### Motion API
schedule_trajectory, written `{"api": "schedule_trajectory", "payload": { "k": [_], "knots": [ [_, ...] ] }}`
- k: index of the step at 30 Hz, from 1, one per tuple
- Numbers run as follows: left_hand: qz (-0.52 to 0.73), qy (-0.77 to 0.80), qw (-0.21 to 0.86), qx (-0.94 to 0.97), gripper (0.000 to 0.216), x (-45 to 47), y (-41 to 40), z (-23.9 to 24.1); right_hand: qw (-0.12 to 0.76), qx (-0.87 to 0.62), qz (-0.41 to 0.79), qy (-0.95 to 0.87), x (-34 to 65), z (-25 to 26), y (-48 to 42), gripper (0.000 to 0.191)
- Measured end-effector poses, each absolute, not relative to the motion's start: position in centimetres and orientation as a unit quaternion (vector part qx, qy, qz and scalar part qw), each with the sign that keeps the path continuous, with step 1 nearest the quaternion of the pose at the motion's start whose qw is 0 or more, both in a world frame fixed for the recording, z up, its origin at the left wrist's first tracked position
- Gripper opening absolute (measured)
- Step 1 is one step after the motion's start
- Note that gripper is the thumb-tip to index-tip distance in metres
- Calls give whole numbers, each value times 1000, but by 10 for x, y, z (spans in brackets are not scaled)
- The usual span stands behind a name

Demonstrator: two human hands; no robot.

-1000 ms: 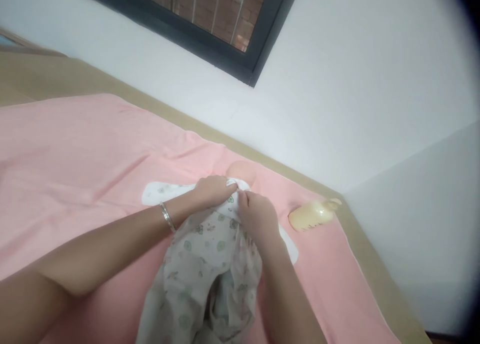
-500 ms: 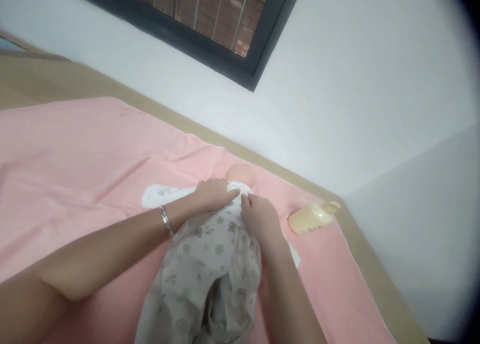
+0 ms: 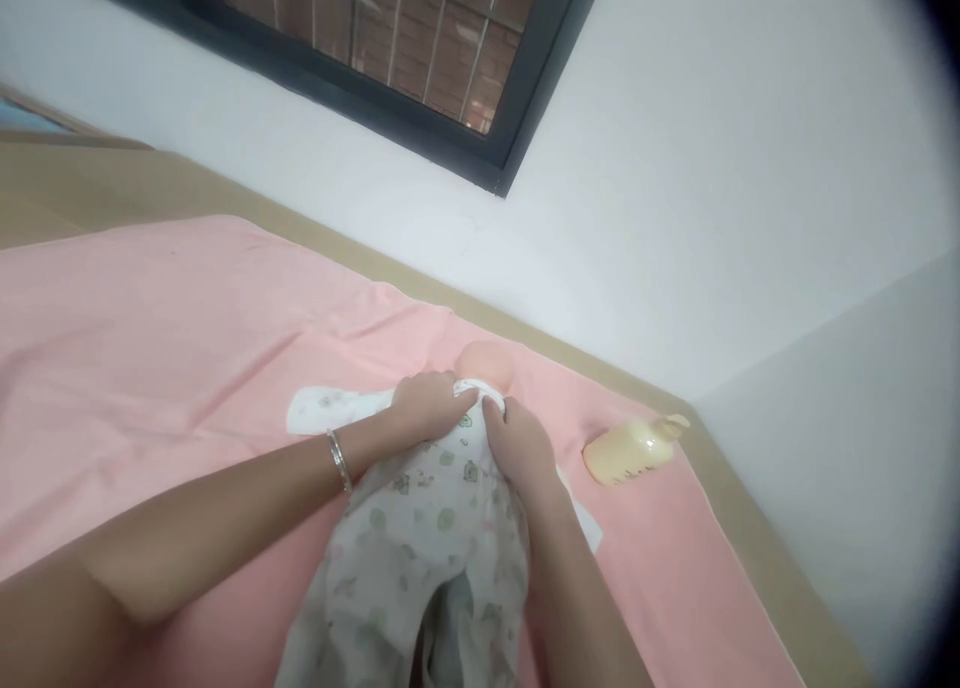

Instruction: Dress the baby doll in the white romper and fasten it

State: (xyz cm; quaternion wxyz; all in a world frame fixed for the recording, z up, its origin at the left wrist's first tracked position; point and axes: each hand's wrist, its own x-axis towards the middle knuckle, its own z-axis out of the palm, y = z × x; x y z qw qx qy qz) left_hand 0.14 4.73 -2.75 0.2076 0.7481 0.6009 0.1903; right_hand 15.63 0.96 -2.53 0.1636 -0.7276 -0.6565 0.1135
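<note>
A white baby romper (image 3: 427, 508) printed with small green and brown figures lies lengthwise on a pink blanket (image 3: 187, 338), its sleeves spread to both sides and its legs toward me. Beyond its collar shows the round, skin-coloured head of a doll (image 3: 485, 364); any body is hidden by the cloth. My left hand (image 3: 431, 405) grips the romper on the left of the neckline, a silver bangle at its wrist. On the other side of the collar, my right hand (image 3: 523, 438) is closed on the fabric, thumb on top. Both thumbs nearly meet below the collar.
A pale yellow pump bottle (image 3: 630, 452) lies on its side on the blanket, right of my right hand. Past the blanket runs a tan edge (image 3: 592, 368) along the white wall (image 3: 675, 188). A dark-framed window (image 3: 420, 128) with bars is above.
The whole view has shifted, so everything sits slightly lower. My thumbs have drawn a little apart at the collar, and the romper's front looks smoother. Both hands keep their hold.
</note>
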Motion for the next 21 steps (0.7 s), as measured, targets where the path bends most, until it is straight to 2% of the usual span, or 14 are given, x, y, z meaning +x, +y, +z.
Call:
{"api": "schedule_trajectory", "payload": {
  "k": [6,21],
  "knots": [
    [231,588,226,741,47,-5,52,-36,226,-734,58,-637,155,-41,15,46],
    [231,582,245,741,44,-7,47,-32,214,-742,75,-631,154,-37,11,45]
  ]
}}
